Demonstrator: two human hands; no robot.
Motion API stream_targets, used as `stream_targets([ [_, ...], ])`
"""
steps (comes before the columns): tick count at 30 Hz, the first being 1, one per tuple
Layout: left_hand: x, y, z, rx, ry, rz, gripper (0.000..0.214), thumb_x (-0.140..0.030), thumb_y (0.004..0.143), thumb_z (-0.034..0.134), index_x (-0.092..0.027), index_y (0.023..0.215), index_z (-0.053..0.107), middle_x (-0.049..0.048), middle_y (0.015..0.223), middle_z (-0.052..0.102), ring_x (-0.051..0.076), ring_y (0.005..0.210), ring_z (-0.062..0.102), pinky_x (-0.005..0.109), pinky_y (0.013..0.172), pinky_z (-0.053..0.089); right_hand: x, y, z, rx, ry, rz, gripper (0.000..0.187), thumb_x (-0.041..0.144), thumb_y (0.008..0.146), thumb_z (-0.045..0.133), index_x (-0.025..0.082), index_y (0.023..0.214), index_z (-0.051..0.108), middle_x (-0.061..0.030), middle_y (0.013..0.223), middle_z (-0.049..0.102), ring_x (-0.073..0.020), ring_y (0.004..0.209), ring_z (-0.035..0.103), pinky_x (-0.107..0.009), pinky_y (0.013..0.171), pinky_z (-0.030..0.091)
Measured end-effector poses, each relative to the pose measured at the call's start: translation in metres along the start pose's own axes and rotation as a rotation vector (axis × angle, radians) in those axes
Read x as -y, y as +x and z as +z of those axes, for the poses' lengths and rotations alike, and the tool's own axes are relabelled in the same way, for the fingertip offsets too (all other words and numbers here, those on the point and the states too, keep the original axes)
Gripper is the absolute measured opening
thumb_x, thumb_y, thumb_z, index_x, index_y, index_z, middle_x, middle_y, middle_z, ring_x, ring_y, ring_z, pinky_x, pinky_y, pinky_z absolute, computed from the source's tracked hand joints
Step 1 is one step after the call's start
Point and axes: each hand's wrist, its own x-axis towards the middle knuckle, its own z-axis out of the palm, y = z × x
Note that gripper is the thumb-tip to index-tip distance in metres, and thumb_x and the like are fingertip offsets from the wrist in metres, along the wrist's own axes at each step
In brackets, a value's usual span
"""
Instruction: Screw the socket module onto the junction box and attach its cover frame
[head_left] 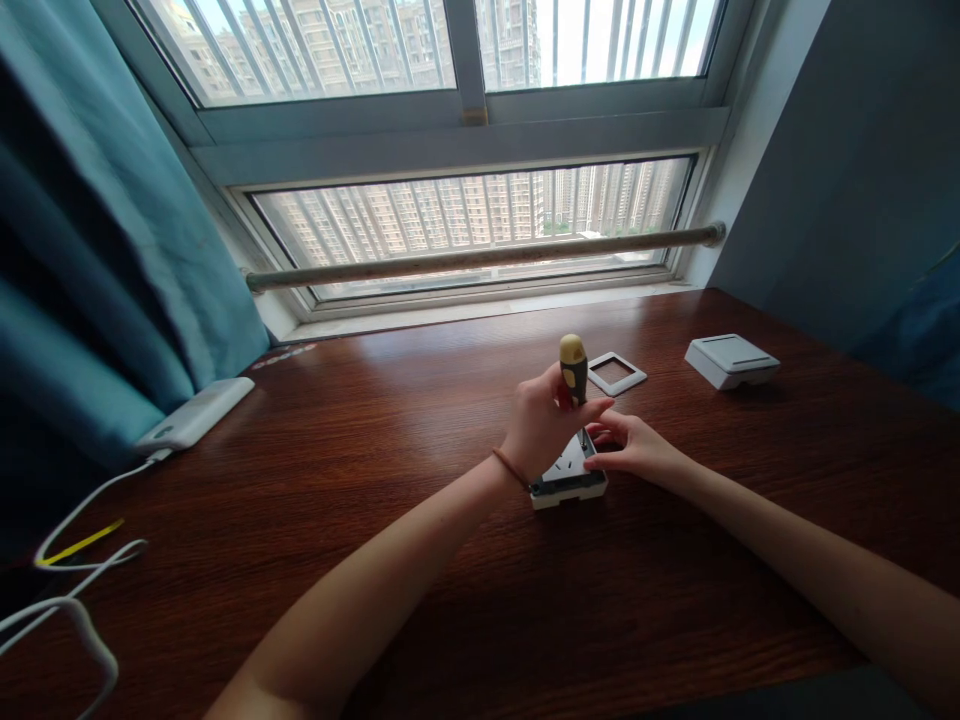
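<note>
My left hand is closed around a screwdriver with a yellow and black handle. The tool stands upright over a white wall socket in a box on the table, its shaft pointing down at the socket's far right part. Whether the tip sits in a screw is too small to tell. At the socket's right side, my right hand grips its edge between thumb and fingers. Part of the socket is hidden behind my left hand and wrist. Just beyond the hands lies a square white frame, flat on the wood.
A second white box sits at the back right of the brown table. To the left are a white power strip, its white cable and a yellow strip. Behind the table are a metal rail, window and blue curtain.
</note>
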Motion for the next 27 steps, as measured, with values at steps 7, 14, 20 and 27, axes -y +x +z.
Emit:
stream_targets([
  [7, -0.001, 0.004, 0.001, 0.189, -0.403, -0.023, 0.024, -0.025, 0.077, 0.059, -0.016, 0.096, 0.047, 0.0076, 0.094, 0.062, 0.017, 0.087, 0.060, 0.031, 0.079, 0.046, -0.001, 0.001, -0.001, 0.036, 0.022, -0.024, 0.060, 0.033, 0.058, 0.078, 0.021, 0.113, 0.058, -0.0076, 0.113, 0.059, -0.0221, 0.092, 0.059, -0.038, 0.083, 0.048],
  [14, -0.011, 0.015, -0.027, 0.383, -0.651, -0.101, 0.030, -0.005, 0.074, 0.055, -0.015, 0.101, 0.044, 0.0110, 0.105, 0.060, 0.019, 0.103, 0.057, 0.035, 0.088, 0.044, 0.005, -0.001, 0.000, 0.019, 0.003, 0.001, 0.061, 0.032, 0.058, 0.078, 0.021, 0.115, 0.057, -0.0073, 0.111, 0.059, -0.0220, 0.092, 0.058, -0.038, 0.082, 0.048],
  [20, -0.015, 0.014, -0.028, 0.414, -0.569, 0.012, 0.026, -0.008, 0.077, 0.056, -0.014, 0.101, 0.046, 0.0092, 0.094, 0.063, 0.018, 0.093, 0.062, 0.033, 0.083, 0.049, 0.007, -0.001, 0.001, 0.014, -0.007, -0.017, 0.058, 0.031, 0.059, 0.077, 0.020, 0.112, 0.057, -0.0075, 0.111, 0.058, -0.0221, 0.095, 0.057, -0.037, 0.083, 0.048],
  [27, -0.009, 0.010, -0.020, 0.317, -0.478, 0.076, 0.031, -0.020, 0.074, 0.065, -0.018, 0.098, 0.045, 0.0030, 0.085, 0.062, 0.015, 0.079, 0.064, 0.031, 0.076, 0.054, 0.007, -0.002, 0.001, 0.028, 0.016, -0.028, 0.057, 0.030, 0.060, 0.077, 0.019, 0.113, 0.056, -0.0068, 0.108, 0.059, -0.0209, 0.092, 0.058, -0.037, 0.083, 0.048],
])
